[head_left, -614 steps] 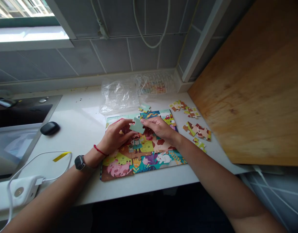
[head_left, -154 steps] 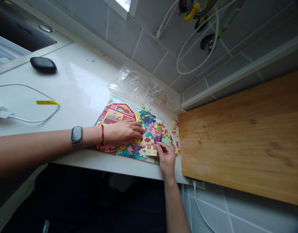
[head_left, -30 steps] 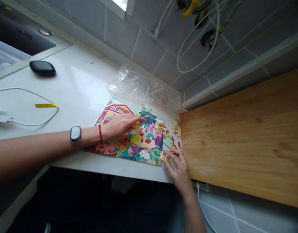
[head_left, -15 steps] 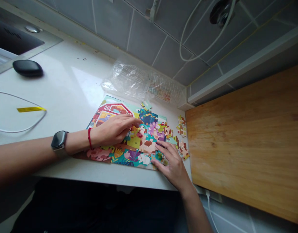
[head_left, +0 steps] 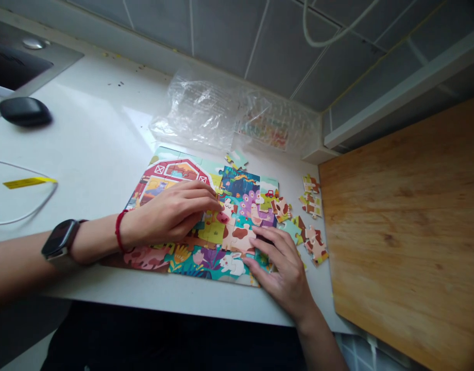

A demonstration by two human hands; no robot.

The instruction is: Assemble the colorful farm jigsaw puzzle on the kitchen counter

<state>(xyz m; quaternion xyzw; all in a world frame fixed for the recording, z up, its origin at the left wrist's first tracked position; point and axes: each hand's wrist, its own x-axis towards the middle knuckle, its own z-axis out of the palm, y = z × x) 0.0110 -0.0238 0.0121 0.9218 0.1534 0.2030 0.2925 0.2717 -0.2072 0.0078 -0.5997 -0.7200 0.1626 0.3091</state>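
Note:
A partly assembled farm jigsaw puzzle lies on the white counter, showing a red barn, a cow and a white rabbit. My left hand lies over its middle, fingers loosely stretched side by side, tips beside the cow's head; its thumb is mostly hidden. My right hand rests at the puzzle's lower right, fingers and thumb spread, tips touching near the cow's body. The pieces under its palm are mostly covered. Loose brown-spotted puzzle pieces lie to the right, and one green-and-yellow piece sits beyond the top edge.
Crumpled clear plastic bags lie behind the puzzle against the tiled wall. A wooden board borders the counter on the right. On the left are a black computer mouse, a white cable with a yellow tag and a metal sink edge.
The camera view has shifted and come closer, so the puzzle looks larger. Both hands keep nearly the same places on the puzzle, with only slight finger movement.

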